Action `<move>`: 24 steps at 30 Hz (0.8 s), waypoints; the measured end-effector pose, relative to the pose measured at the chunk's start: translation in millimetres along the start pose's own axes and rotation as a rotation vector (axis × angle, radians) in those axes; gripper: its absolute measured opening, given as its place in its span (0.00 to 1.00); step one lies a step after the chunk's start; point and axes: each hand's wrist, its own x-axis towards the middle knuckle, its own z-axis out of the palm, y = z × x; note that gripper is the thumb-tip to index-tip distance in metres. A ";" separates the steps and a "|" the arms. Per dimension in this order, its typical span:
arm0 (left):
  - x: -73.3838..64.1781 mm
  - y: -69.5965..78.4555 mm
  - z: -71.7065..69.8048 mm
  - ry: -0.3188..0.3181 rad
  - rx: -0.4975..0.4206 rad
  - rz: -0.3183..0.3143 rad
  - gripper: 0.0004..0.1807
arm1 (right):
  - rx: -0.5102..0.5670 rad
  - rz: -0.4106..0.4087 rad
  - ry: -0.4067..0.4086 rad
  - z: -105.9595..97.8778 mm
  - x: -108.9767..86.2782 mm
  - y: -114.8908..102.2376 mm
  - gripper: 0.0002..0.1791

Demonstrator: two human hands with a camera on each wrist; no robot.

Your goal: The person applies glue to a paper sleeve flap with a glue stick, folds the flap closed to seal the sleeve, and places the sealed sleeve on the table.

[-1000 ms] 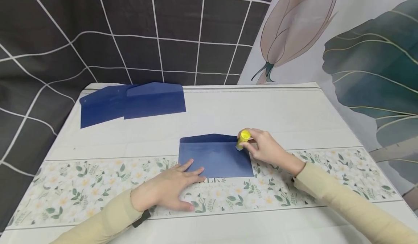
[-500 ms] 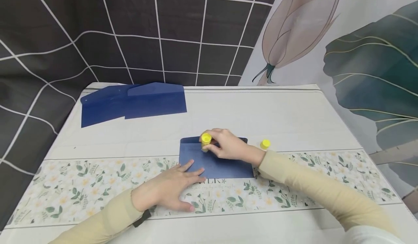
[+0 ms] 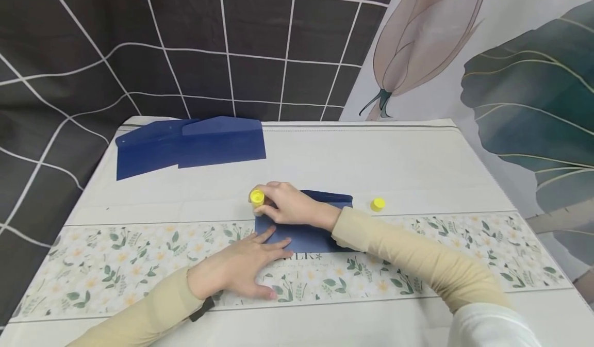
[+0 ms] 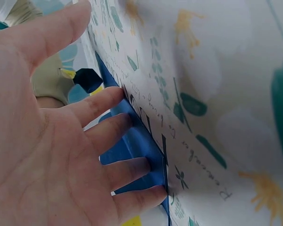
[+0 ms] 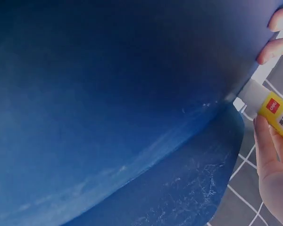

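A blue envelope lies on the table with its flap spread at the far side. My left hand rests flat, fingers straight, with its fingertips on the envelope's near left edge. In my right hand is a yellow glue stick, pinched between fingers and thumb at the envelope's far left corner. The right wrist view shows the white end of the glue stick right at the fold line, and shiny glue smears on the flap and along the fold. My right forearm hides part of the envelope.
A yellow cap stands on the table right of the envelope. Two more blue envelopes overlap at the back left. The white tablecloth has a floral band, and a dark gridded cloth hangs behind it.
My right hand has swept the glue stick leftward along the envelope's far side, from its right corner to its left corner. The yellow cap came into view from behind it. My left hand stayed put.
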 end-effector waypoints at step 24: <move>-1.1 1.8 0.7 0.002 -0.002 -0.011 0.42 | -0.045 0.204 0.224 -41.5 -119.8 36.0 0.09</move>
